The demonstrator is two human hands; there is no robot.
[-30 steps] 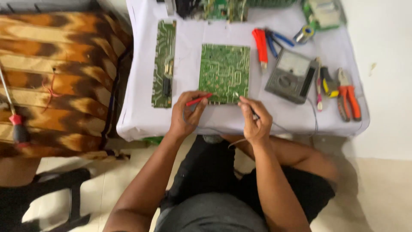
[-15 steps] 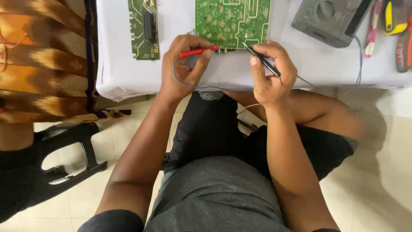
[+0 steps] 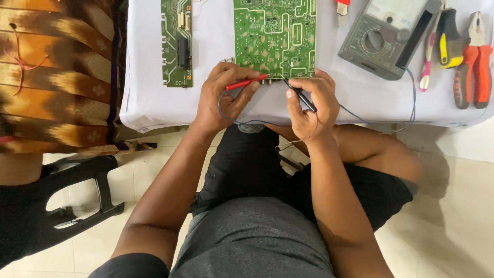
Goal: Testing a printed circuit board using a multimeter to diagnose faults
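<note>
- Nearest the camera, the person sits with knees under the table edge, both forearms reaching forward to the white-covered table point(image 3: 154, 103).
- Left hand point(image 3: 224, 95) is closed around the red probe point(image 3: 246, 82), pinched pen-style; the probe lies almost level, tip pointing right toward the near edge of the big green circuit board point(image 3: 274, 36).
- Right hand point(image 3: 309, 105) is clamped on the black probe point(image 3: 301, 97), which slants up and left, its tip at the same near edge of the board.
- Both tips meet the board's near edge close together, between the two hands; the board lies just beyond the knuckles, and neither hand looks clearly nearer to it.
- Thin wires point(image 3: 360, 116) loop from the probes across the cloth toward the right.
- Further right sits the grey meter point(image 3: 383, 38), well apart from the hands, nothing between it and the board.
- Past it lie the yellow-handled tool point(image 3: 448, 38) and the orange pliers point(image 3: 476, 62).
- To the left, a narrow green board point(image 3: 176, 44) lies lengthwise, near the left hand, not touching.
- Far left, a brown patterned cloth point(image 3: 56, 72); below it, a black plastic chair point(image 3: 77, 195).
</note>
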